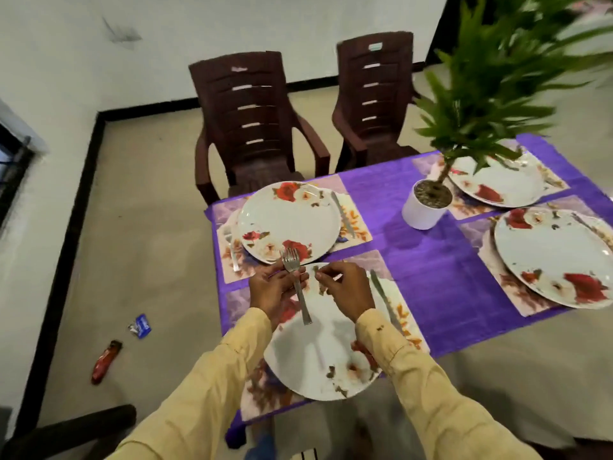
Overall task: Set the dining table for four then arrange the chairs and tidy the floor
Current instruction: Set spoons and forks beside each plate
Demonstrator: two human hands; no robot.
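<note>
A fork [299, 292] is gripped in the left hand [273, 290], the fingers curled round its neck. Its tines point away past the rim of the nearest plate [315, 363] and its handle slants back above that plate. The right hand [346, 292] is held just beside it with the fingertips drawn together; whether anything is pinched between them cannot be told. Much of the nearest plate is covered by the two yellow sleeves. A knife [386, 303] is laid to its right on a floral placemat [262, 390], its lower end hidden behind the right sleeve.

On the purple tablecloth [414, 267] a far-left plate [288, 220] is flanked by a second knife [343, 214] and a second fork [232, 247] half tucked under its rim. The right-hand plate [557, 260] is clipped by the frame edge. The far plate [504, 184] is partly screened by the blurred leaves of a potted plant [423, 210].

Two brown chairs [252, 127] are seen beyond the table. On the floor, a red item [106, 360] and a blue wrapper [141, 325] are too blurred to be identified
</note>
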